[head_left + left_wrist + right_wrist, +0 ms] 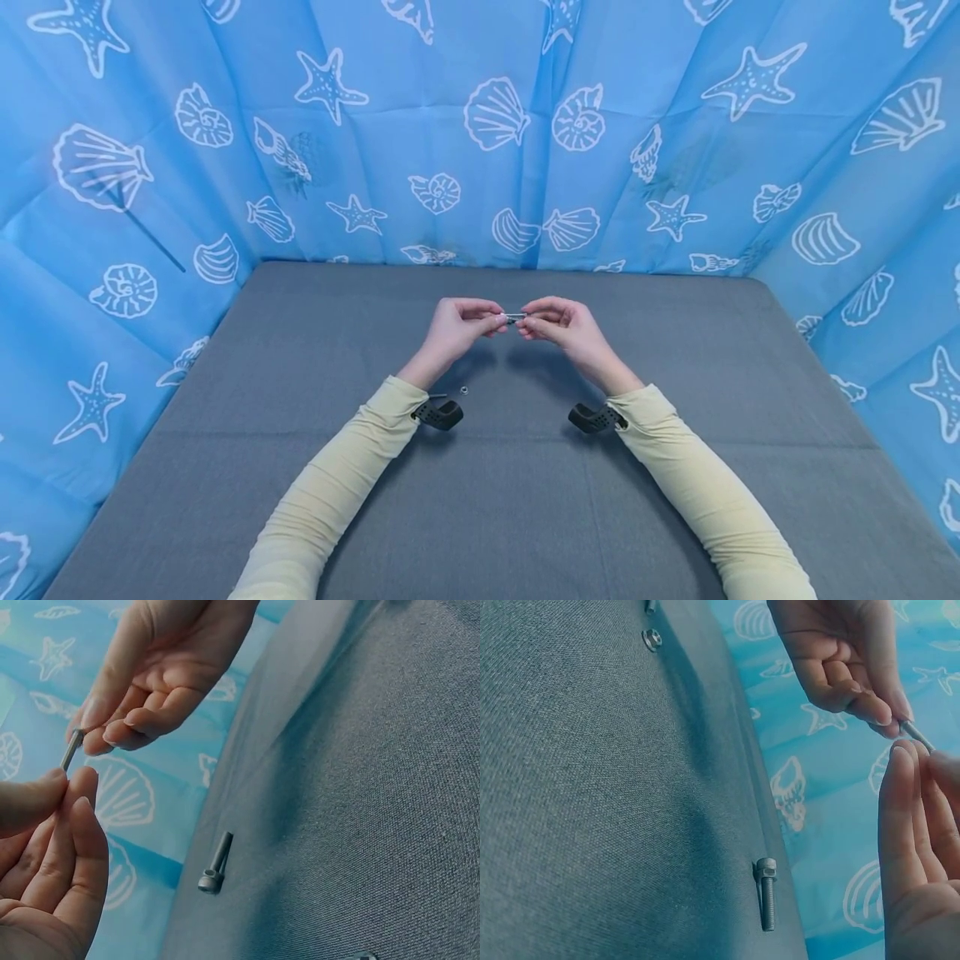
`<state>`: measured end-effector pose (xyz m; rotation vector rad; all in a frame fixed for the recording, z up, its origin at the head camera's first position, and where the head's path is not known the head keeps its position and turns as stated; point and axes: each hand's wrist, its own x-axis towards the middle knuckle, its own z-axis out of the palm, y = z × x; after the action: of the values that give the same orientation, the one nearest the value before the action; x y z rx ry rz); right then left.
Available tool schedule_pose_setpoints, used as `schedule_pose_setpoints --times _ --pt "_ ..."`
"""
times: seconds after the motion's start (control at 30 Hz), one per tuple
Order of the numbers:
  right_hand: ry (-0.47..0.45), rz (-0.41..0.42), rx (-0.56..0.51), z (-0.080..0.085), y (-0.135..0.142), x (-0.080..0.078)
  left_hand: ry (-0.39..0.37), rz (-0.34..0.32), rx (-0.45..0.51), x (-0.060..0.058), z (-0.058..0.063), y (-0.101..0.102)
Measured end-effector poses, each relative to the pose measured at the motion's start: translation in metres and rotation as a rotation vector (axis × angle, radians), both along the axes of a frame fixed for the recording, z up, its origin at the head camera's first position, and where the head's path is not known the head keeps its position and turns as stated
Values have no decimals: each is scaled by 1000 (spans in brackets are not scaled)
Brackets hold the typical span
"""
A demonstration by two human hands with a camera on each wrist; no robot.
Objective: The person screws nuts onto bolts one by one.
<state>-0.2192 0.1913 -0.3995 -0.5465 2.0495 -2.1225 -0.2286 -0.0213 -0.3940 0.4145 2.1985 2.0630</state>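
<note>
A thin silver bolt [514,316] is held level between both hands above the far half of the table. My left hand [468,321] pinches one end between thumb and fingers. At the other end, the fingertips and thumb of my right hand [561,321] grip it. In the left wrist view a bare stretch of the bolt's shank [71,752] shows between the two hands; its ends are hidden in the fingers. Beyond the hands, a second bolt [768,904] lies on the cloth, with a nut [766,873] close under its head.
A loose flanged nut [464,390] rests on the grey cloth-covered table [517,500] near my left wrist. Beside it lies another thin metal bolt [438,395], partly behind the wrist. Blue shell-print curtains [420,142] enclose the table's back and sides.
</note>
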Motion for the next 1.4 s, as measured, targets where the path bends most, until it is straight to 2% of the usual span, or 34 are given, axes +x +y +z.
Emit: schedule_pose_setpoints --times 0.2,0.3,0.43,0.7,1.0,1.23,1.4 --pt "-46 -56 101 1 -4 -1 -12 -4 7 0 -1 0" --pt "-50 -44 77 1 -4 0 -8 -2 6 -1 -1 0" --pt "-9 -29 39 1 -2 0 2 1 2 0 0 0" --pt "-44 -61 109 -1 -2 -2 -3 -9 -24 -2 -1 2" --pt "-18 -45 101 0 0 -2 -9 4 -46 -2 -2 2" --pt "-97 -82 130 0 -2 -3 -17 2 -28 0 -2 3" --pt "-76 -58 107 -1 2 -2 -15 13 -28 -2 -7 3"
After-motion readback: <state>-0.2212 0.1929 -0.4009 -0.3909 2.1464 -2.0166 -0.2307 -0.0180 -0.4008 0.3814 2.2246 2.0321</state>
